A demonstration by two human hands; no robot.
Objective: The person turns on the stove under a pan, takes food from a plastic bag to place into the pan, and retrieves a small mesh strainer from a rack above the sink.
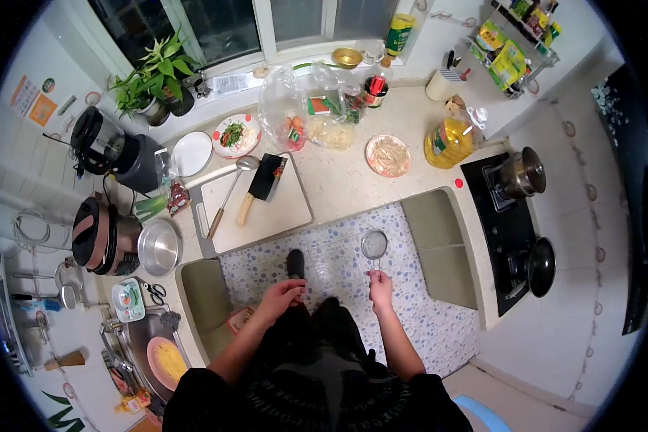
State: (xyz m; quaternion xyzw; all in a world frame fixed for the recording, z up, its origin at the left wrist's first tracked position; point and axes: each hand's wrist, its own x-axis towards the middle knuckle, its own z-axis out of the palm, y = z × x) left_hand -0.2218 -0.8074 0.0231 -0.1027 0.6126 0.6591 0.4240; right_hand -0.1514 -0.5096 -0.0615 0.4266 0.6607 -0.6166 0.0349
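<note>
Right hand (381,289): closed round the handle of a round strainer (374,245), held above the floor (439,338), presumably gripped there to leave its mesh free. Left hand (284,297): half-curled, seemingly empty. Cutting board (288,209): bears cleaver (268,178) and ladle (230,193), likely laid flat for stability.

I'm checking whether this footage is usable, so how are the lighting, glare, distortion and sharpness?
Head view, lighting: bright indoors, dark window panes; head view, glare: glints on the steel basin; head view, distortion: strong fisheye bending, black corners; head view, sharpness: the strainer in the right hand has a clear outline, but small print is unreadable.
</note>
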